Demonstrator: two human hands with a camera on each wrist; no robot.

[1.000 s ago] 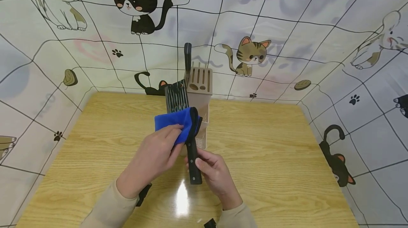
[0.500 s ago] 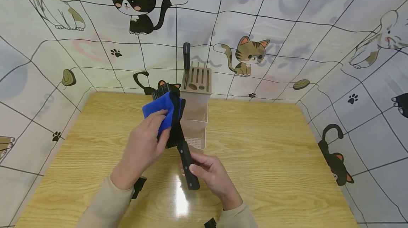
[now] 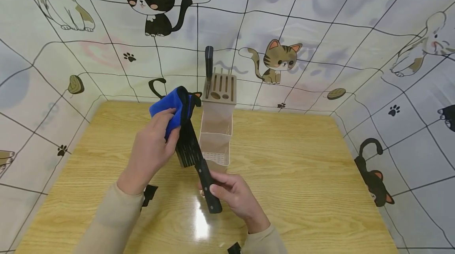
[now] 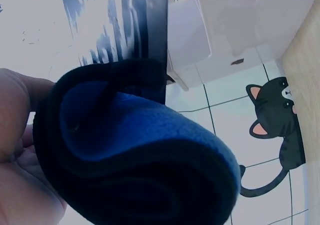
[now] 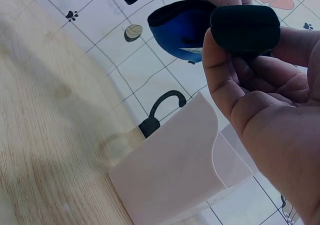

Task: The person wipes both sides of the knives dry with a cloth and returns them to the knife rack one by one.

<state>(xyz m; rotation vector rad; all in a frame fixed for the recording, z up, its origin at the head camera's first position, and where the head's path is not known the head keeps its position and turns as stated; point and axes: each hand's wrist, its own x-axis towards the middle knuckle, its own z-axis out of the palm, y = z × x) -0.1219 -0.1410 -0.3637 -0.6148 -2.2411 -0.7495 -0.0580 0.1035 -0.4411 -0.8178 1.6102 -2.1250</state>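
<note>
My right hand [image 3: 236, 196] pinches the black riveted handle of a cleaver [image 3: 188, 145], whose broad dark blade with pale streaks points up and to the left. In my left hand [image 3: 151, 143] is a folded blue cloth [image 3: 170, 108] with black edging, gripped over the far end of the blade. The cloth hides the blade's tip. Seen from the left wrist, the cloth [image 4: 165, 120] bulges in a fold against the streaked blade [image 4: 120, 25]. The right wrist view shows the butt of the handle [image 5: 245, 30] between thumb and fingers.
Behind the cleaver stands a beige knife holder [image 3: 218, 100] with slots on top and open compartments in front. A black-handled knife [image 3: 209, 62] is upright in its left slot. Cat-printed walls [image 3: 284, 17] enclose the wooden table [image 3: 291, 175] at the back and sides.
My left hand and the cloth have slid up and left along the blade, baring its part near the handle. The cleaver has tilted leftward; my right hand has barely moved.
</note>
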